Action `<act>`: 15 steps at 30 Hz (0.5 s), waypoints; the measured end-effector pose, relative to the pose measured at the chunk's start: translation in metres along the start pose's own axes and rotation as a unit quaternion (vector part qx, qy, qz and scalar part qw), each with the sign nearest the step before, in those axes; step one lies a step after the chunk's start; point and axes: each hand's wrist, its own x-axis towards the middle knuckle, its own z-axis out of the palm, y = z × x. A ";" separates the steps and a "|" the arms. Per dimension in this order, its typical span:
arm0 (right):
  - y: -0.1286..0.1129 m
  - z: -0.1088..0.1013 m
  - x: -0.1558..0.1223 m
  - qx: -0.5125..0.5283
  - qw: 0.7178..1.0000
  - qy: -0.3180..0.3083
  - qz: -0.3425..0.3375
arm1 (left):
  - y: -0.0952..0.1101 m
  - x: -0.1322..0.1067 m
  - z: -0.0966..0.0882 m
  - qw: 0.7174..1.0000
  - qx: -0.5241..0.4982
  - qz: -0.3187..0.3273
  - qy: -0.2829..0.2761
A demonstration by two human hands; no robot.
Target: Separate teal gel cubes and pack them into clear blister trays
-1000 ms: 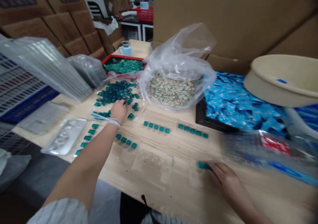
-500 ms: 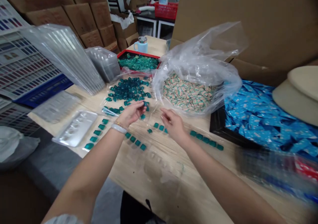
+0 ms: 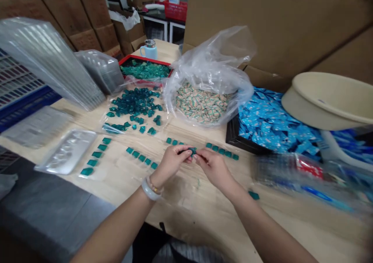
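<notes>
My left hand [image 3: 171, 162] is closed on a small dark-teal, gem-like piece [image 3: 192, 150] held above the table. Fingertips of my right hand [image 3: 215, 167] pinch at the same piece from the other side. Short rows of similar teal squares lie around the hands: one row [image 3: 142, 158] to the left, one [image 3: 222, 151] to the right, and another [image 3: 174, 142] just behind, partly hidden by my left hand. Farther left, a slanting row [image 3: 97, 154] rests on clear plastic. A loose heap of teal pieces [image 3: 134, 101] lies on a plastic sheet beyond. One single piece [image 3: 253, 195] sits beside my right forearm.
Behind stand a clear bag [image 3: 201, 103] of small printed packets and a red-rimmed tray [image 3: 171, 69] of green pieces. Blue packets [image 3: 271, 123] fill a black box on the right, near cream basins [image 3: 326, 99]. Clear plastic trays [image 3: 65, 152] and a blue mug [image 3: 150, 52] stand left.
My left hand has left the teal heap and come nearer me, meeting my right hand at a teal piece. The view has turned right, and the single piece by my right forearm now shows.
</notes>
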 end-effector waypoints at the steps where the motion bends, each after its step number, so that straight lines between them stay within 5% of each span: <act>1: -0.001 -0.008 -0.008 -0.044 0.999 -0.003 -0.015 | -0.003 -0.003 0.008 1.000 0.028 0.002 -0.004; 4: 0.003 -0.025 -0.028 -0.063 0.998 -0.017 0.015 | -0.009 -0.010 0.028 0.997 0.071 0.001 -0.040; 7: 0.013 -0.033 -0.044 0.062 0.991 -0.039 0.110 | -0.016 -0.016 0.038 0.992 0.073 -0.008 -0.102; 11: 0.022 -0.036 -0.061 0.274 0.940 -0.056 0.194 | -0.021 -0.024 0.042 0.983 0.074 -0.031 -0.162; 15: 0.027 -0.034 -0.074 0.398 0.886 -0.056 0.233 | -0.020 -0.034 0.049 0.981 0.109 -0.034 -0.159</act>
